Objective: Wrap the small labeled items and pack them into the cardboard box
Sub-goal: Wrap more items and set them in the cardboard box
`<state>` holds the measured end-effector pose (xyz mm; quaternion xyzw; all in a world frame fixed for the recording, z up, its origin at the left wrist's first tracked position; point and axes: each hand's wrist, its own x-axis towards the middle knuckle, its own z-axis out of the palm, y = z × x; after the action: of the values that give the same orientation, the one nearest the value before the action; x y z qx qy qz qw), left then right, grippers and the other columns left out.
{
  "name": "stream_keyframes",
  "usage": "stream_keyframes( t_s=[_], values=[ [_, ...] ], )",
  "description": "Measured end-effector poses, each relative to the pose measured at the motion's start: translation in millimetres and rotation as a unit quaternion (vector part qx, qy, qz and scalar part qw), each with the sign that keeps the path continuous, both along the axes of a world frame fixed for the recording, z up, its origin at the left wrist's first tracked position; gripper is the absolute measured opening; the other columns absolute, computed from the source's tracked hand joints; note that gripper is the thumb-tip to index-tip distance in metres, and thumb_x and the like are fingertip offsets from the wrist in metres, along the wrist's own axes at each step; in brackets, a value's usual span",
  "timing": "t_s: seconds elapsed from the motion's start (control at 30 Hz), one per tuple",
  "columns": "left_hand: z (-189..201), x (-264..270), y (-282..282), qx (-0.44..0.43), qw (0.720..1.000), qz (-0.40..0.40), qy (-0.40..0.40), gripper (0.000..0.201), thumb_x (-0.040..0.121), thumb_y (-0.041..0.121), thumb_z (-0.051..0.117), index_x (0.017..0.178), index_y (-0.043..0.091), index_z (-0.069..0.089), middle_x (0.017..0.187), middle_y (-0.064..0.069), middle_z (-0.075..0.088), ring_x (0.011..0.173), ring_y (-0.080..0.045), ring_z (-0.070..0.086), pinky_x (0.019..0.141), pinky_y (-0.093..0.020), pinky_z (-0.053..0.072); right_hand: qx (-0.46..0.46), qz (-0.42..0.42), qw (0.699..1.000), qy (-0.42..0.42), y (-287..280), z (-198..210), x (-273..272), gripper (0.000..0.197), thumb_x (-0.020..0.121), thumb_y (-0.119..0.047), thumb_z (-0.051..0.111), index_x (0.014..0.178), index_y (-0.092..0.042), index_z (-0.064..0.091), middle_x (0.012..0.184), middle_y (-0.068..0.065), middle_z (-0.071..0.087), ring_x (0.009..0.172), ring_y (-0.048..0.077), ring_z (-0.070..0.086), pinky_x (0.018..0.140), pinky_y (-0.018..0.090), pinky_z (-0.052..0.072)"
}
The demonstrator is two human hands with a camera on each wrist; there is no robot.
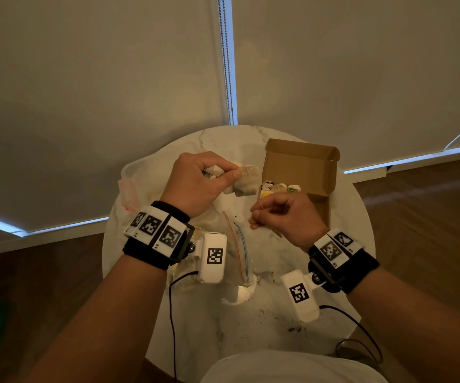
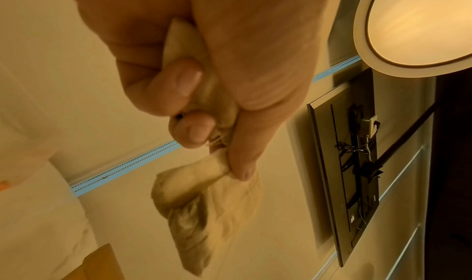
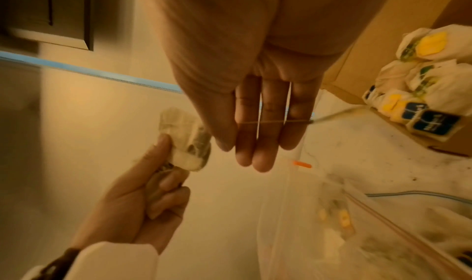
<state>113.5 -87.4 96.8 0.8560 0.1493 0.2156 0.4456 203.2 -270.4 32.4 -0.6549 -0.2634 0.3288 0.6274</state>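
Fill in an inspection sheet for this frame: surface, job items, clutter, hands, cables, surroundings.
Surface: round marble table, dark crumbs scattered on it.
Job's things: open cardboard box at the far right of the table, several wrapped labeled items inside; a pale teabag bundle held above the table.
Clutter: clear zip bag lying mid-table; a second plastic bag at the left edge.
Hands: left hand grips the bundle; right hand has a thin rubber band stretched across its fingers.
Cables: black cable from the left wrist camera, another cable from the right one.
Surroundings: roller blinds with bead chain; wood floor.
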Motion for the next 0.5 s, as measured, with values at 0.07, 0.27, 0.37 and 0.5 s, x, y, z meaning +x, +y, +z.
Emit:
stream_keyframes(
  t_s=[0.07, 0.27, 0.37, 0.5],
  values=[
    [1, 1, 1, 0.004, 1.0, -0.006, 0.002, 0.011, 0.082, 0.015, 0.079, 0.082, 0.025, 0.074, 0.084, 0.012, 0.071, 0.083, -0.004, 0.067, 0.078, -0.018, 0.049, -0.027, 0.034, 0.998, -0.039, -1, -6, 0, 0.008, 0.085, -0.001, 0.07, 0.092, 0.001, 0.073, 0.082, 0.012, 0.075, 0.081, 0.022, 0.072, 0.079, 0.027, 0.058],
    [2, 3, -2, 0.001, 1.0, -0.02, 0.0, 0.01, 0.082, 0.014, 0.079, 0.082, 0.024, 0.074, 0.083, 0.014, 0.071, 0.082, -0.003, 0.067, 0.076, -0.019, 0.049, -0.047, 0.101, 0.994, -0.013, 0, -13, -3, 0.012, 0.088, -0.005, 0.067, 0.097, 0.0, 0.074, 0.094, 0.008, 0.076, 0.091, 0.017, 0.071, 0.08, 0.025, 0.057],
    [2, 4, -3, -0.001, 1.0, -0.02, -0.003, 0.009, 0.082, 0.014, 0.079, 0.082, 0.023, 0.074, 0.084, 0.013, 0.071, 0.081, -0.002, 0.066, 0.076, -0.017, 0.048, -0.046, 0.132, 0.99, 0.029, 1, -16, -7, 0.016, 0.092, 0.002, 0.059, 0.105, 0.003, 0.069, 0.101, 0.017, 0.073, 0.097, 0.026, 0.071, 0.084, 0.034, 0.058],
    [3, 4, -2, -0.002, 1.0, -0.017, -0.002, 0.009, 0.082, 0.014, 0.078, 0.082, 0.023, 0.074, 0.083, 0.015, 0.07, 0.081, 0.001, 0.065, 0.075, -0.013, 0.047, -0.064, 0.143, 0.985, 0.071, 1, -22, -13, 0.031, 0.093, 0.016, 0.045, 0.111, -0.001, 0.063, 0.107, 0.022, 0.07, 0.1, 0.03, 0.069, 0.083, 0.037, 0.059]
  ],
)
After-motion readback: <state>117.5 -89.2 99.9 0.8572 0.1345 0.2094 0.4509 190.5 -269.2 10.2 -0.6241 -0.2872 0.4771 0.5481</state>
